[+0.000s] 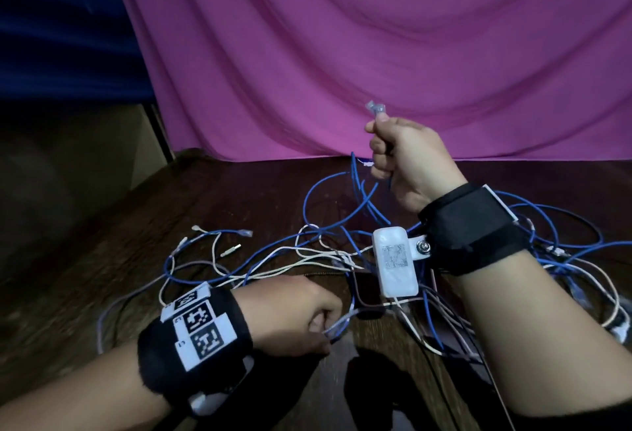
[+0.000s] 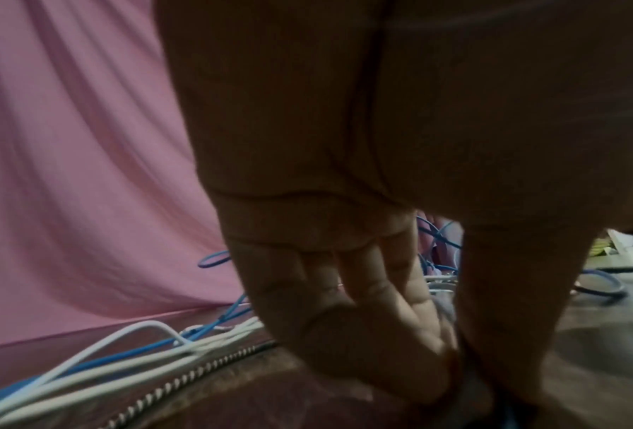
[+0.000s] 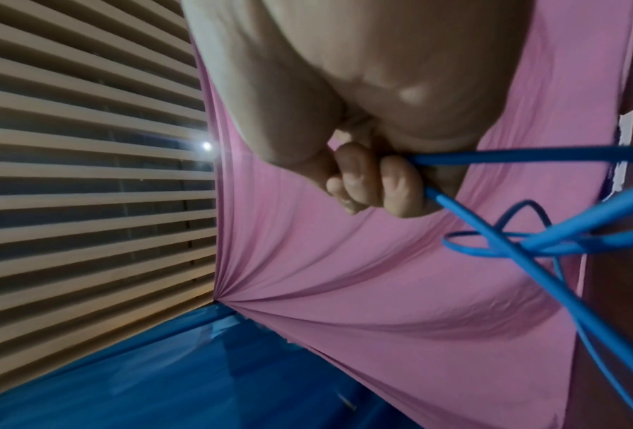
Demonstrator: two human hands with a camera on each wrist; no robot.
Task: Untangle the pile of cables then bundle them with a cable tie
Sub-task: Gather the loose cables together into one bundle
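Pile of cables (image 1: 342,259) lies spread over the dark wooden desk (image 1: 212,198), mostly centre to right, still knotted — blue cables looped through thinner white ones (image 1: 307,254). A few loose ends with small plugs (image 1: 244,233) reach out to the left of the pile. In the left wrist view, white and blue strands (image 2: 124,357) run side by side along the desk next to a thin braided cord (image 2: 183,380).

Right hand (image 1: 407,160) is raised above the far side of the pile, fingers curled into a fist around blue cables (image 3: 528,153). A clear plug end (image 1: 375,110) sticks up out of the top of the fist. Several blue strands hang from under the hand down to the pile. Right wrist view confirms it: fingers (image 3: 399,185) wrapped round the blue cables, which run off to the right.

Left hand (image 1: 294,314) sits low at the near side of the pile, on or just above the desk, fingers curled, pinching a pale blue strand (image 1: 342,323) between thumb and fingers.

Both wrists carry black straps — the left one with white patterned tags (image 1: 198,324), the right one with a small white box (image 1: 395,261).

Behind the desk hangs a pink cloth (image 1: 376,54); a dark blue sheet (image 1: 61,20) is at far left.
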